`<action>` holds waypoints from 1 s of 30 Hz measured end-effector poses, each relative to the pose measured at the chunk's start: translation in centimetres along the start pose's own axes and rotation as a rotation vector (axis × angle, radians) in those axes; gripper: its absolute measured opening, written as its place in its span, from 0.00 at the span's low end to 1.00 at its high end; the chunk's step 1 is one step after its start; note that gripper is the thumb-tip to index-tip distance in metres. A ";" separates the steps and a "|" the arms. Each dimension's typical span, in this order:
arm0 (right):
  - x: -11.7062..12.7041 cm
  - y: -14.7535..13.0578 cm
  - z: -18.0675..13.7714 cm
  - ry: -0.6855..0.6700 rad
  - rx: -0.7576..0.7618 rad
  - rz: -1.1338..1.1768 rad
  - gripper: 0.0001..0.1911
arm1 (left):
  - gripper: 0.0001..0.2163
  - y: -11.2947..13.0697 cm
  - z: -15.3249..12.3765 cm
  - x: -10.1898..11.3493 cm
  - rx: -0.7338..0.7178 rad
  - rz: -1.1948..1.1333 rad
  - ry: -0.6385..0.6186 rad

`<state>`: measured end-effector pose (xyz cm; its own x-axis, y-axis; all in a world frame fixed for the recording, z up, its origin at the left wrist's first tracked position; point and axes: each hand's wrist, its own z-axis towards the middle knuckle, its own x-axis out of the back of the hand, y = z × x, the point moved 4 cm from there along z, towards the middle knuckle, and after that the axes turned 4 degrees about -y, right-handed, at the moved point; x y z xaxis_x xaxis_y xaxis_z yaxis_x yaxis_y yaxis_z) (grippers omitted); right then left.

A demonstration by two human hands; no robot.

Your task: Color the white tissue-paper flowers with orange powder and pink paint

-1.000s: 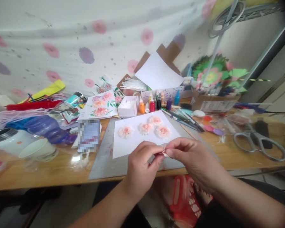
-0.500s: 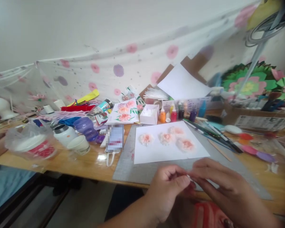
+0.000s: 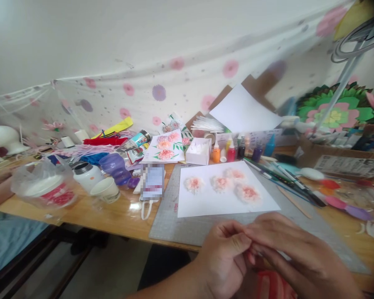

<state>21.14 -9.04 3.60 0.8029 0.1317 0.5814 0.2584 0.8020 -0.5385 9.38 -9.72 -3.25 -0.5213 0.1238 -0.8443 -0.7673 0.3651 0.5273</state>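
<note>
My left hand (image 3: pixel 226 253) and my right hand (image 3: pixel 286 245) meet just in front of the table's near edge. The left thumb and forefinger are pinched together. The right fingers are bent and pressed against the left fingertips. Whatever lies between them is hidden. Beyond my hands, a white sheet of paper (image 3: pixel 190 207) lies on a grey cutting mat (image 3: pixel 165 224). It bears several fluffy flowers (image 3: pixel 249 193), white with peach-pink centres.
A phone (image 3: pixel 153 182), a paper cup (image 3: pixel 105 191) and a bagged tub (image 3: pixel 54 191) stand left. Paint bottles (image 3: pixel 231 150) and a small white box (image 3: pixel 198 151) are behind the sheet. Brushes (image 3: pixel 294 180) and a wooden stick (image 3: pixel 294 201) lie right. Another person's arm (image 3: pixel 0 193) rests far left.
My right hand has closed in on my left fingertips. The small white bit visible between the left thumb and finger is now hidden. The view has shifted slightly.
</note>
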 end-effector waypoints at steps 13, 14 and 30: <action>-0.1 -0.2 -1.0 0.060 0.088 -0.204 0.09 | 0.11 1.4 -1.6 0.3 -0.011 0.564 0.080; -0.1 -0.5 -1.1 0.055 0.104 -0.211 0.09 | 0.12 1.3 -1.7 0.4 0.002 0.551 0.073; -0.7 -1.7 -3.2 -0.210 -0.030 -0.060 0.12 | 0.19 -1.0 -3.2 0.8 0.213 0.413 0.030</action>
<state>21.85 -12.36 2.16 0.6569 0.2055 0.7255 0.3202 0.7950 -0.5151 8.50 -12.95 -4.10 -0.7802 0.2728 -0.5629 -0.4011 0.4724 0.7849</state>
